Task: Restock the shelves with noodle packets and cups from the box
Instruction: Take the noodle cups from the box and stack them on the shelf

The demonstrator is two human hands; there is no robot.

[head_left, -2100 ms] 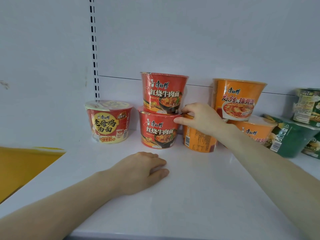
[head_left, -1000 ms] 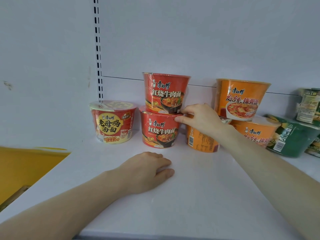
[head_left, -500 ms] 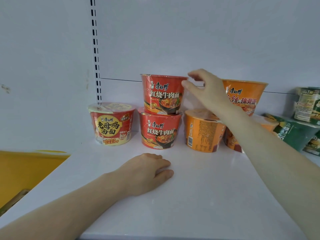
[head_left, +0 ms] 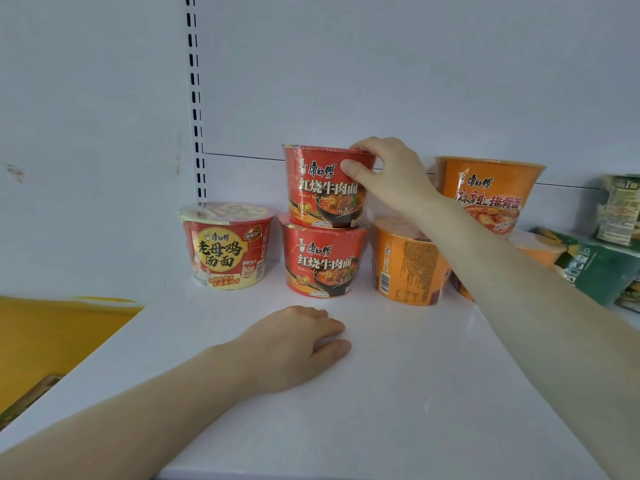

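Head view: top red cup (head_left: 322, 192) stacked on lower red cup (head_left: 322, 268), back of shelf (head_left: 398, 393). Right grip (head_left: 388, 178) clamped on its rim, thumb in front, fingers over lid. Left grip (head_left: 294, 348) slack on shelf, holding nothing. Cup likely light, thin-walled, film slippery; hold at stiff rim

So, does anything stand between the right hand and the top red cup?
Nothing visible: the right hand grips the top red cup at its rim, thumb on the front wall, fingers over the top edge.
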